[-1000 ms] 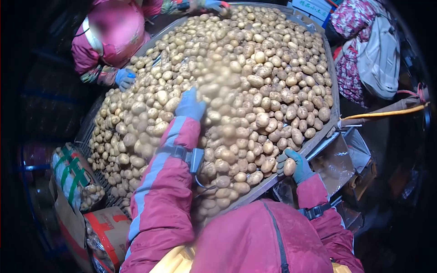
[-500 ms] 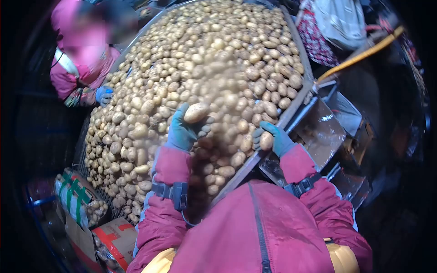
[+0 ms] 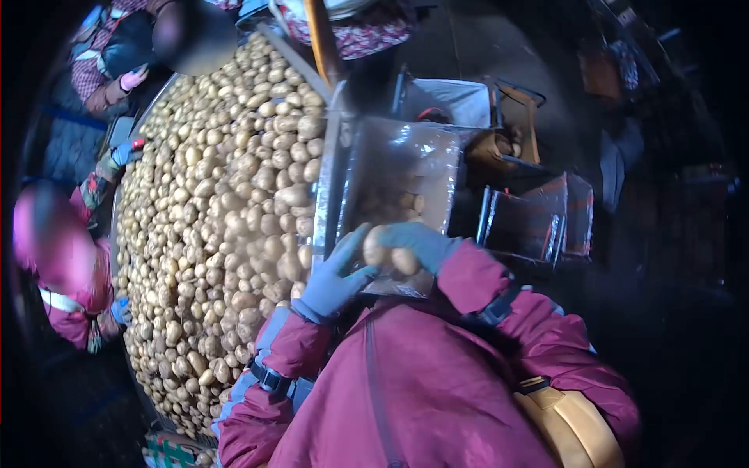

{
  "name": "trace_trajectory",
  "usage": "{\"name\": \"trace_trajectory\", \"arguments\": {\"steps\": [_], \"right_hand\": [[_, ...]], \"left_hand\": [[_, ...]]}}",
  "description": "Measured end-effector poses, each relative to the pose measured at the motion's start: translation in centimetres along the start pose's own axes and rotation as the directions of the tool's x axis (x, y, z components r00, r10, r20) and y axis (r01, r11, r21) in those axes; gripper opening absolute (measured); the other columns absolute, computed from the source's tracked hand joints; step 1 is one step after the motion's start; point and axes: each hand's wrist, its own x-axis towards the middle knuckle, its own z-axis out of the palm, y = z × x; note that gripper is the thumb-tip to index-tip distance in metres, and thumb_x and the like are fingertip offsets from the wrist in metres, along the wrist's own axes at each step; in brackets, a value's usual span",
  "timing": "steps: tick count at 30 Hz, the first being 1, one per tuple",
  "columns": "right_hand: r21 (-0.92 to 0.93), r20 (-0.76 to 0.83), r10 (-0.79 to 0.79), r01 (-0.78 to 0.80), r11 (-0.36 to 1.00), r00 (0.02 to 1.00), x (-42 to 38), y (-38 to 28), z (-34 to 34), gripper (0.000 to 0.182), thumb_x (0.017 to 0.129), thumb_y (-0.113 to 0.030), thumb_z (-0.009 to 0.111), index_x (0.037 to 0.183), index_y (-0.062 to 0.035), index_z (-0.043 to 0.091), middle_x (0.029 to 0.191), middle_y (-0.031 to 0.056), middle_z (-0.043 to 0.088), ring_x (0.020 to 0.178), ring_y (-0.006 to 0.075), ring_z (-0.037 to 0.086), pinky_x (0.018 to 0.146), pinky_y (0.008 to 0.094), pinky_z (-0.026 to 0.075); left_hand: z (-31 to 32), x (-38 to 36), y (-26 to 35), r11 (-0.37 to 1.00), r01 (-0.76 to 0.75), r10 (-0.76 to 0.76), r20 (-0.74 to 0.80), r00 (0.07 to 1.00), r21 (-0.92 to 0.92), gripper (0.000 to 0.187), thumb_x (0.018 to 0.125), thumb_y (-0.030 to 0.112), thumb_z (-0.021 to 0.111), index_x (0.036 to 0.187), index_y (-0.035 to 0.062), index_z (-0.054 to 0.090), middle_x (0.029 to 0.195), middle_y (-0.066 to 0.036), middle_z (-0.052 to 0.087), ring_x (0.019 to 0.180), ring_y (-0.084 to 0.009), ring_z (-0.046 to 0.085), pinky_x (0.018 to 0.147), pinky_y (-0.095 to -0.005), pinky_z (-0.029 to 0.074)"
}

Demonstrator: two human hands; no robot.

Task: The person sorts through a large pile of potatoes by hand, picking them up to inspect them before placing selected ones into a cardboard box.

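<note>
My gloved left hand is over the near left side of a plastic-lined box, its thumb and fingers apart. A potato is between its fingertips and the fingers of my gloved right hand. Below my right hand's fingers shows a second potato, which that hand appears to grip. Several potatoes are inside the box, partly in shadow. To the left lies a large heap of potatoes on a sorting table, beside the table's metal edge.
Across the heap is a person in pink, gloved hands at the table edge. Another person is at the far left, and a flowered garment shows at the top. More lined boxes stand to the right. A yellow-brown pole rises near the table corner.
The view has turned right. Both hands, each holding a potato over the heap before, are now together over the lined box. The left hand's fingers have spread.
</note>
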Motion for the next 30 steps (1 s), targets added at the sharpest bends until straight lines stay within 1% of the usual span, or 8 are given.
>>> {"name": "trace_trajectory", "arguments": {"steps": [7, 10, 17, 21, 25, 27, 29, 30], "right_hand": [[-0.150, -0.452, 0.200, -0.295, 0.944, 0.870, -17.3, -1.0, -14.9, 0.036, 0.094, -0.027, 0.067, 0.121, -0.0020, 0.068, 0.103, 0.0095, 0.072, 0.072, 0.0164, 0.067, 0.057, 0.0309, 0.056], [-0.179, -0.776, 0.030, -0.267, 0.947, 0.630, -19.8, -0.8, -17.3, 0.034, 0.096, -0.023, 0.065, 0.121, -0.0004, 0.068, 0.104, 0.0132, 0.072, 0.066, 0.0213, 0.069, 0.053, 0.0320, 0.056], [-0.080, -0.602, -0.003, -0.056, 0.995, 0.799, -6.7, -2.0, -11.2, 0.028, 0.096, -0.019, 0.069, 0.117, 0.0001, 0.068, 0.081, 0.0107, 0.071, 0.062, 0.0182, 0.068, 0.057, 0.0317, 0.058], [-0.374, -0.337, -0.261, 0.125, 0.919, 0.905, 0.8, 0.3, -11.8, 0.030, 0.097, -0.009, 0.062, 0.124, 0.0026, 0.066, 0.111, 0.0119, 0.071, 0.095, 0.0175, 0.069, 0.087, 0.0315, 0.057], [-0.192, -0.175, 0.034, -0.068, 0.979, 0.984, 5.5, -1.2, -7.7, 0.032, 0.099, -0.012, 0.056, 0.128, 0.0006, 0.065, 0.110, 0.0140, 0.072, 0.086, 0.0178, 0.071, 0.073, 0.0271, 0.057], [-0.219, -0.133, 0.141, -0.168, 0.961, 0.981, 7.4, -1.3, -3.9, 0.031, 0.099, -0.014, 0.057, 0.125, -0.0012, 0.067, 0.105, 0.0148, 0.073, 0.074, 0.0169, 0.070, 0.064, 0.0269, 0.057], [-0.275, -0.087, 0.201, -0.218, 0.937, 0.976, 8.8, -1.2, 0.8, 0.029, 0.099, -0.018, 0.059, 0.121, -0.0029, 0.070, 0.100, 0.0155, 0.074, 0.062, 0.0164, 0.068, 0.055, 0.0264, 0.055], [-0.317, -0.055, 0.208, -0.215, 0.924, 0.976, 9.3, -1.1, 3.2, 0.028, 0.099, -0.020, 0.060, 0.119, -0.0037, 0.071, 0.097, 0.0157, 0.075, 0.056, 0.0164, 0.066, 0.051, 0.0261, 0.054]], "left_hand": [[3.0, 2.1, 0.0, 0.909, 0.416, -0.414, 0.084, 0.906, -0.005, 0.064, 0.094, 0.027, 0.074, 0.150, 0.0085, 0.049, 0.136, -0.012, 0.062, 0.123, -0.0160, 0.058, 0.096, -0.0291, 0.050], [3.0, 2.1, -1.9, 0.925, 0.380, -0.380, 0.058, 0.923, 0.016, 0.063, 0.095, 0.029, 0.072, 0.149, 0.0055, 0.049, 0.132, -0.010, 0.065, 0.117, -0.0159, 0.061, 0.094, -0.0291, 0.051], [3.2, 1.0, -0.5, 0.923, 0.237, -0.277, 0.098, 0.956, 0.304, 0.052, 0.098, 0.034, 0.067, 0.141, 0.0068, 0.058, 0.124, -0.010, 0.070, 0.106, -0.0143, 0.064, 0.091, -0.0301, 0.053], [0.2, -2.6, -0.6, 0.927, 0.250, -0.213, -0.157, 0.964, 0.281, 0.046, 0.099, 0.032, 0.065, 0.138, 0.0083, 0.061, 0.115, -0.009, 0.072, 0.105, -0.0124, 0.064, 0.090, -0.0304, 0.053], [-5.7, -8.7, 1.1, 0.916, 0.400, -0.354, -0.508, 0.785, -0.020, 0.040, 0.096, 0.024, 0.068, 0.131, 0.0053, 0.066, 0.122, -0.008, 0.071, 0.109, -0.0147, 0.065, 0.092, -0.0294, 0.052], [-10.4, -13.5, -4.6, 0.973, 0.225, -0.121, -0.721, 0.682, 0.050, 0.041, 0.097, 0.023, 0.067, 0.134, 0.0056, 0.065, 0.124, -0.007, 0.070, 0.109, -0.0123, 0.065, 0.089, -0.0270, 0.053], [-12.0, -16.8, -1.4, 0.933, 0.215, -0.356, -0.816, 0.455, -0.288, 0.047, 0.098, 0.015, 0.067, 0.142, 0.0026, 0.055, 0.131, -0.010, 0.065, 0.117, -0.0176, 0.062, 0.101, -0.0277, 0.049], [-14.0, -18.6, -4.8, 0.992, 0.107, -0.102, -0.885, 0.454, -0.059, 0.063, 0.093, 0.021, 0.072, 0.148, 0.0039, 0.048, 0.137, -0.017, 0.061, 0.122, -0.0252, 0.060, 0.102, -0.0327, 0.049]]}}
